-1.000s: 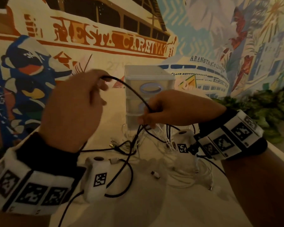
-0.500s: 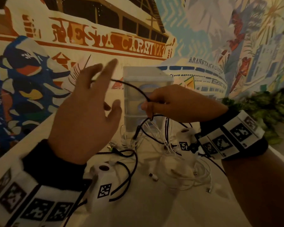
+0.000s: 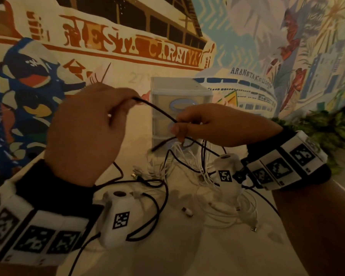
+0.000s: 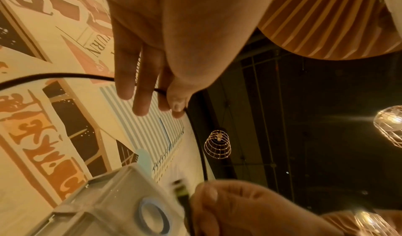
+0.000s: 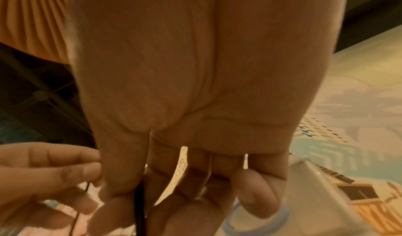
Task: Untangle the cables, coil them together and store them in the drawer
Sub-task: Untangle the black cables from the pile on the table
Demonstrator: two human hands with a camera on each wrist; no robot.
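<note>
While both hands are raised above the table (image 3: 167,255), a black cable (image 3: 157,110) spans between them.
Left hand (image 3: 84,132) pinches one stretch at its fingertips; right hand (image 3: 213,126) pinches it before the drawers (image 3: 179,92) (white cables (image 3: 223,212) lie tangled below).

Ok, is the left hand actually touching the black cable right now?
Touching. In the left wrist view the left hand pinches the black cable between thumb and fingers; the head view shows the cable leaving its fingertips toward the right hand.
</note>
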